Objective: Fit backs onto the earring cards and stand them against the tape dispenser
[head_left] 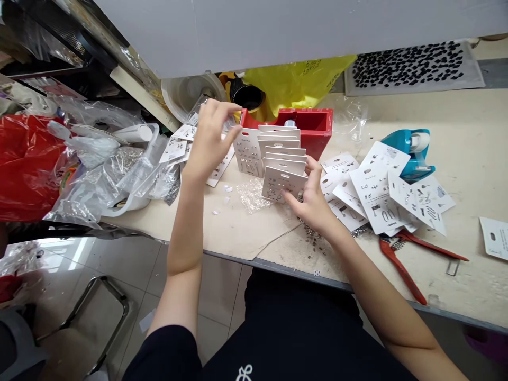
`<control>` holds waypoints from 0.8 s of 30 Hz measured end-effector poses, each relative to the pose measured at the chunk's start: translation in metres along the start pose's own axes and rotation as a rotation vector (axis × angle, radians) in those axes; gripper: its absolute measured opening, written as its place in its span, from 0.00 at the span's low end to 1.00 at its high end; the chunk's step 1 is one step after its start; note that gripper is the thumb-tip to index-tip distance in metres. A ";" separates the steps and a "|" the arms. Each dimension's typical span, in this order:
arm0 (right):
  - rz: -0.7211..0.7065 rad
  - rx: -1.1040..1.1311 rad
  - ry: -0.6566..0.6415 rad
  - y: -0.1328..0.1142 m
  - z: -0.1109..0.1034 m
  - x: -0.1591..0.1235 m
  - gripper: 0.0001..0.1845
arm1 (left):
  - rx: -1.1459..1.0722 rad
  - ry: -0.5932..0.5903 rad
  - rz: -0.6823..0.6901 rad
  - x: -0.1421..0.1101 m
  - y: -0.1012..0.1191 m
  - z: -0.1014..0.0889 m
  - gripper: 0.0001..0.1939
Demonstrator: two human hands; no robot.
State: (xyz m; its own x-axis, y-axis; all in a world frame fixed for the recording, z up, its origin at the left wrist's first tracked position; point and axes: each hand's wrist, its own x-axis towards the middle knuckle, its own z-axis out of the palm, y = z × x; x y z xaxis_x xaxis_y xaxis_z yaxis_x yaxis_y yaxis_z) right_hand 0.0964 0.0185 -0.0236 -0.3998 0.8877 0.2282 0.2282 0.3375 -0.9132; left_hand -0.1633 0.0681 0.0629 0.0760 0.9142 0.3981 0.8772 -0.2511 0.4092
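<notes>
So far your row of white slotted hang cards (280,159) stands upright against the red plastic box (315,127), right hand (311,196) spread on the front card, left hand (210,140) raised, fingers apart, and a loose heap of white cards (377,185) is left on the beige table (448,111).

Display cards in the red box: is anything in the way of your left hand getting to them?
No, nothing visible stands in the way. The left hand hovers just beside the upright display cards in the red box. The right hand is on the other side, touching the front card.
</notes>
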 end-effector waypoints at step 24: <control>-0.005 0.015 -0.024 -0.002 0.000 -0.002 0.47 | -0.137 0.435 -0.662 -0.001 -0.125 -0.014 0.19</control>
State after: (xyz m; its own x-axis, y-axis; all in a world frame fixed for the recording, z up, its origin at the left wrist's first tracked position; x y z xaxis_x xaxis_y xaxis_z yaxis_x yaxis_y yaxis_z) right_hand 0.0965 0.0165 -0.0222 -0.4226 0.8780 0.2249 0.2126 0.3373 -0.9171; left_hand -0.2797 0.0940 0.0225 -0.6556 0.6886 0.3100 0.6074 0.2369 0.7583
